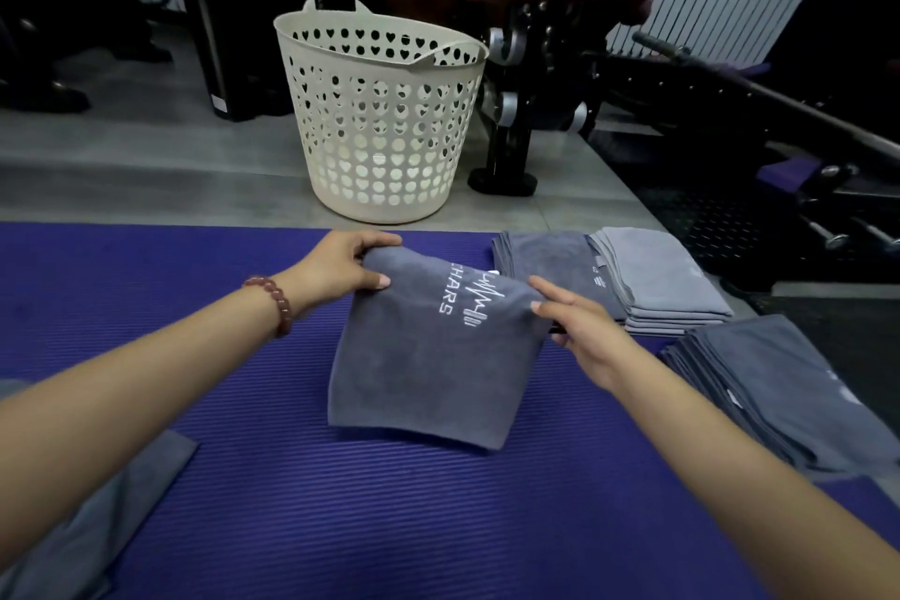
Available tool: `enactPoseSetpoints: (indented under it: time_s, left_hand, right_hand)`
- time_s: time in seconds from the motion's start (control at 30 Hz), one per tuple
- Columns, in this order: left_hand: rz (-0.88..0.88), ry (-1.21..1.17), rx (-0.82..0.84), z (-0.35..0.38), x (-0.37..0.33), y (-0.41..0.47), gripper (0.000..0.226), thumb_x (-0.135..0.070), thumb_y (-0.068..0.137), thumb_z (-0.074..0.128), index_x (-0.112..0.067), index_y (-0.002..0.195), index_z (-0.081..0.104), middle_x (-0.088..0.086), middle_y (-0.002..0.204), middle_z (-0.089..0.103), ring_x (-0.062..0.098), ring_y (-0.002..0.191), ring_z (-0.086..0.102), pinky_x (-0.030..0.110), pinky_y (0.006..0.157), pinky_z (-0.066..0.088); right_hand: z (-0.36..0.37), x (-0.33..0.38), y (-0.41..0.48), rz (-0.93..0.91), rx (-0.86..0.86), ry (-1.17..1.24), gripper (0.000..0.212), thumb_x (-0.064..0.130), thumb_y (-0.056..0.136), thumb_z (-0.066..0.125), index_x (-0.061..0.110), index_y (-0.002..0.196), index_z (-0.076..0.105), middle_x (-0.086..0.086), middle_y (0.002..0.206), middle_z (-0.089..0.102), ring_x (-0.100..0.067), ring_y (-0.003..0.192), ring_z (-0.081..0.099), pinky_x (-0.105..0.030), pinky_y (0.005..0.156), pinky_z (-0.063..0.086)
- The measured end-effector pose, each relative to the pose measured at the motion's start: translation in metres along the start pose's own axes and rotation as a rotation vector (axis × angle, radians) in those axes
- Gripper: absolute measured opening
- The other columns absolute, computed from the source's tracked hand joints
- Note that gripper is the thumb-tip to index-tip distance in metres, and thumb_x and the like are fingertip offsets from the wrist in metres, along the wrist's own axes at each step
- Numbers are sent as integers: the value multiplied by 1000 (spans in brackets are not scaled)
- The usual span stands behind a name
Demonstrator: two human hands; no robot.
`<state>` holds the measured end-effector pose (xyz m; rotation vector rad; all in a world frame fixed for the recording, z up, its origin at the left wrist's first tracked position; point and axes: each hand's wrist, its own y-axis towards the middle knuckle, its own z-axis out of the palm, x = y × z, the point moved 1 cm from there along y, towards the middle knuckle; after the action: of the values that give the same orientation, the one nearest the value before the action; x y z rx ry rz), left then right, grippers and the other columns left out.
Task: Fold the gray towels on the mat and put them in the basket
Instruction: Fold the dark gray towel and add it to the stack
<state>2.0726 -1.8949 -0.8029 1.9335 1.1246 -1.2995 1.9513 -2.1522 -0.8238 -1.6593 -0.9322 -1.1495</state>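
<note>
The left hand [341, 266] and right hand [582, 331] pinch the folded towel [428, 370] by its top corners, lower edge on the mat [341, 516] below them; a slack pinch may let layers slip and unfold.

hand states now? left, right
Left hand: grips the folded towel at its far corner.
Right hand: pinches the towel's right edge.

Folded dark gray towel [428, 365] with white lettering, far edge raised, near edge seemingly resting mid-mat [341, 526]; folded towel stacks [652, 278] along the mat's right edge; cream heart-holed basket [380, 112] upright beyond its far edge
</note>
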Motion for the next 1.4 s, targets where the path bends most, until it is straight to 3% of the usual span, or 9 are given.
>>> enactPoseSetpoints:
  time_s: [0.3,0.47,0.57,0.7,0.9,1.03,1.2,1.3,1.4]
  left_hand:
    - [216,-169,-173,21,8,9,35,4,81,66,-19,104,56,-6,113,59,7,109,56,23,88,51]
    - [-46,-281,-96,64,94,-43,32,3,84,65,-16,89,39,7,82,54,1,60,54,16,48,45]
    - [-245,-214,114,90,152,-93,36,4,83,64,-13,87,32,9,81,50,-4,60,54,14,53,44]
    - [-308,-258,-24,106,172,-109,46,2,78,71,-15,90,30,11,85,53,14,77,56,16,64,50]
    - [-387,-120,-106,102,167,-91,32,-6,84,67,-8,101,40,7,68,45,14,59,45,14,51,38]
    - [-414,-301,-4,94,173,-116,31,2,75,72,-2,93,47,-1,51,45,1,46,46,10,49,38]
    - [-487,-263,150,94,177,-150,30,4,75,72,-1,95,50,1,55,55,2,49,52,13,53,42]
    - [-524,-218,101,101,174,-136,17,-3,85,66,-4,93,51,0,55,53,2,45,49,15,47,41]
    - [-530,-239,-22,106,165,-105,17,-11,87,64,-11,95,48,4,67,57,4,51,55,17,46,45]
  right_hand:
    - [1,-5,-2,-174,-123,410,59,-17,87,42,18,135,50,-10,124,61,-18,107,61,-24,94,48]
    - [6,-94,-41,-29,1,34,56,-7,87,58,29,128,47,-5,127,57,-11,98,62,-23,76,55]
    - [12,-151,-68,237,130,-109,72,-12,86,56,22,145,31,1,95,66,0,74,62,-15,68,50]
    - [24,-168,-69,273,-17,-117,84,1,87,61,22,150,10,10,76,63,-2,76,60,-18,76,45]
    - [30,-168,-33,302,-126,-146,33,4,87,63,8,115,47,-11,110,63,-22,93,61,-29,80,51]
    - [14,-181,-49,290,58,-301,32,4,85,65,25,99,47,-7,113,62,-22,105,61,-41,94,49]
    - [2,-194,-68,426,292,-199,33,4,84,67,18,109,50,-1,110,66,-12,98,65,-27,82,54]
    - [6,-179,-52,367,142,-184,14,18,90,62,11,101,57,-2,93,69,-6,74,66,-17,58,49]
    - [12,-160,-19,262,-6,-145,17,19,92,58,4,97,63,-8,97,70,-17,85,66,-23,69,53]
